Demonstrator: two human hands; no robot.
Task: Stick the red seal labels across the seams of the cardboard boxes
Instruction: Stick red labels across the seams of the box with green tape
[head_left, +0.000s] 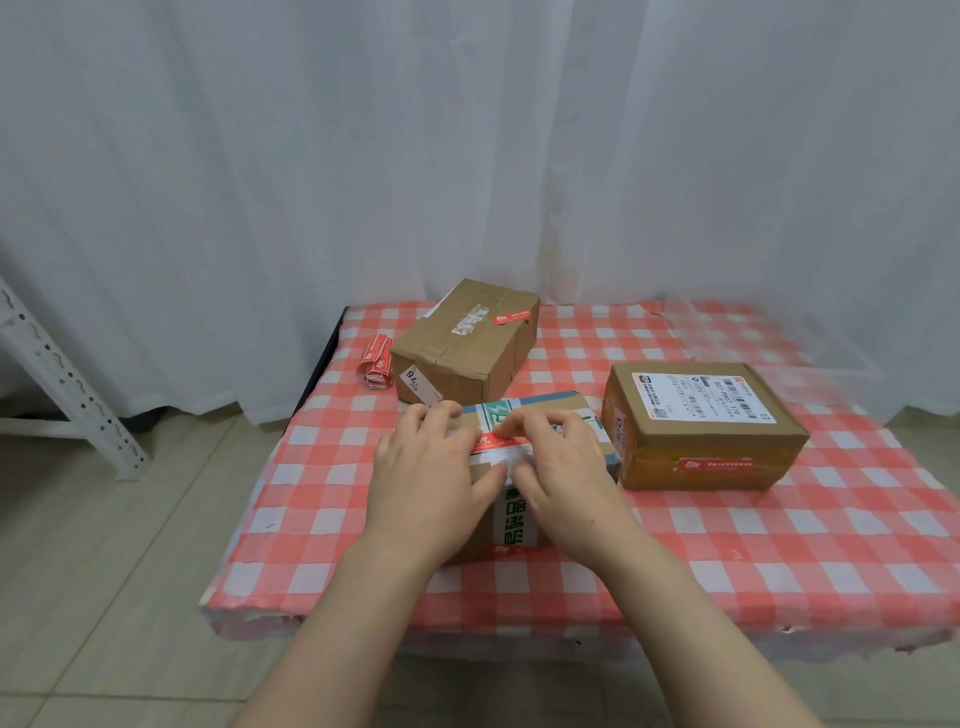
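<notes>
— So, where's the red seal label (501, 441)?
— Beneath the fingertips (441, 415), on the near box (514, 525). Left hand (426, 467) lies flat, pressing; right hand (561, 462) bent over it, grip unclear. Smooth outward, firmly.

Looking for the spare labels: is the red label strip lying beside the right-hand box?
No, the strip of red seal labels lies just left of the far cardboard box.

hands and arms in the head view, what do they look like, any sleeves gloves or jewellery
The left hand and right hand are both bare, with no gloves. No ring, watch or bracelet shows on the fingers or wrists. The forearms are also uncovered, with no sleeve in view down to the bottom edge of the picture.
</notes>
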